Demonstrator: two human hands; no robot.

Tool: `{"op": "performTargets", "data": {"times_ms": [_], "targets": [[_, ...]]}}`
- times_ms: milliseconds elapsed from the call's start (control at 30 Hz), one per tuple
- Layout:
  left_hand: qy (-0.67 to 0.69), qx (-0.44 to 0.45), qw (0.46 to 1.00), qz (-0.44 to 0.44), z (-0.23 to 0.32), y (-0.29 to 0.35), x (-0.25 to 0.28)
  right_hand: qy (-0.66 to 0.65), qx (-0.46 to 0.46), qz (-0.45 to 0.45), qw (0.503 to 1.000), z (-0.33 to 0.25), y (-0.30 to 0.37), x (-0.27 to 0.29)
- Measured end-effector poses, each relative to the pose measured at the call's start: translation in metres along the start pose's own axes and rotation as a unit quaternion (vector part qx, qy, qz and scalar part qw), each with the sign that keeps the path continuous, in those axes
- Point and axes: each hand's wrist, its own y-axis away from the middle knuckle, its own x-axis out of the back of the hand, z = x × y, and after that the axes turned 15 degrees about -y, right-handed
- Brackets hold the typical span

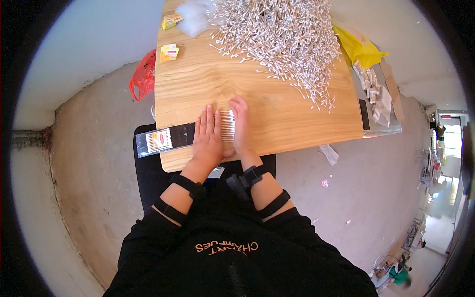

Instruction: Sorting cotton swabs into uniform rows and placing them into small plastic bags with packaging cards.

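A small bundle of cotton swabs [227, 125] lies near the tabletop [277, 111] front edge, sticks running left-right, squeezed between the flat, spread left hand [207, 137] and the edge-on right hand [241, 126], neither grip pinching it, both equally near.

red bag [143, 75] | yellow bag [357, 47] | small yellow boxes [169, 52] | possibly wrappers [378, 101]

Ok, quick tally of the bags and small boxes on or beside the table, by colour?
Small yellow boxes: 2
Red plastic bag: 1
Yellow plastic bag: 1
Clear plastic sleeve: 1, under the left hand
Total: 5
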Motion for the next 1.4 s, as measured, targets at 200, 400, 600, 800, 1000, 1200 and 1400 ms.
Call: {"op": "performTargets", "data": {"times_ms": [200, 400, 600, 800, 1000, 1200, 1400], "targets": [[0.024, 0.013, 1.0, 0.013, -0.004, 0.005, -0.001, -0.162, -0.076, 0.079, 0.981, -0.011, 0.006, 0.002], [0.002, -0.007, 0.999, 0.052, -0.002, 0.002, -0.006, -0.174, -0.078, 0.075, 0.979, -0.011, 0.001, -0.008], [-0.009, -0.016, 0.992, 0.126, -0.007, 0.002, -0.028, -0.192, -0.082, 0.142, 0.968, -0.023, 0.008, 0.003], [0.0, -0.006, 0.998, 0.064, -0.004, 0.01, -0.006, -0.159, -0.064, 0.13, 0.977, -0.022, 0.004, 0.007], [0.048, 0.048, 0.996, 0.059, 0.001, 0.016, -0.003, 0.057, 0.007, -0.001, 0.998, 0.001, -0.011, 0.007], [-0.002, 0.015, 0.998, 0.065, 0.001, 0.017, -0.011, -0.074, -0.026, 0.011, 0.997, 0.006, -0.006, -0.008], [0.001, 0.019, 0.998, 0.055, 0.0, 0.019, -0.006, -0.156, -0.054, 0.132, 0.977, -0.009, 0.005, 0.0]]}}
